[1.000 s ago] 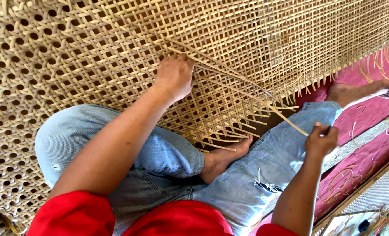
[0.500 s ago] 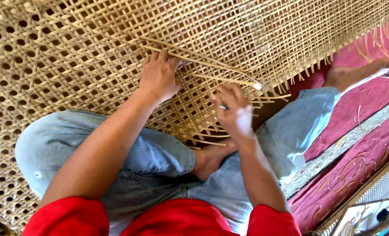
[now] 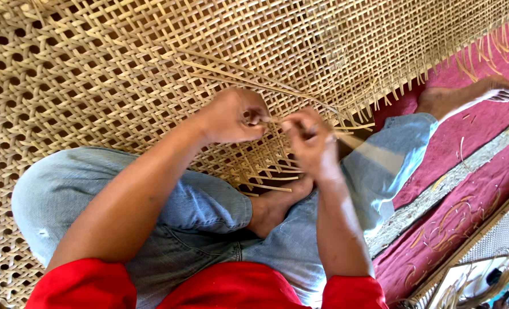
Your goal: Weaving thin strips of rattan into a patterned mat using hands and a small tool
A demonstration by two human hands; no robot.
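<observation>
A thin cane strand (image 3: 248, 77) runs from the upper middle of the frame down toward the centre, where both hands meet over the woven cane sheet (image 3: 94, 74). The left hand (image 3: 234, 117) is curled into a near fist with its fingertips pinched on the strand's end; the right hand (image 3: 311, 140) sits just beside it, fingers bent narrow and pinching the same strand, though blur hides the exact grip.

The sheet's ragged edge (image 3: 391, 97) slants from the upper right of the frame down to the centre, with loose strand ends sticking out past it. Right of that edge lies open room over a red patterned rug (image 3: 466, 154); to the left and above, the weave fills the frame to its borders.

Under the hands the sheet rests across the person's knees in light blue jeans (image 3: 208, 212). One bare foot (image 3: 277, 203) is tucked below the hands, the other foot (image 3: 466, 94) stretches out on the rug at upper right. Red sleeves (image 3: 226, 289) show along the bottom.

The weave is pale tan, tight with octagonal holes at left, looser and square-gridded toward the edge.
</observation>
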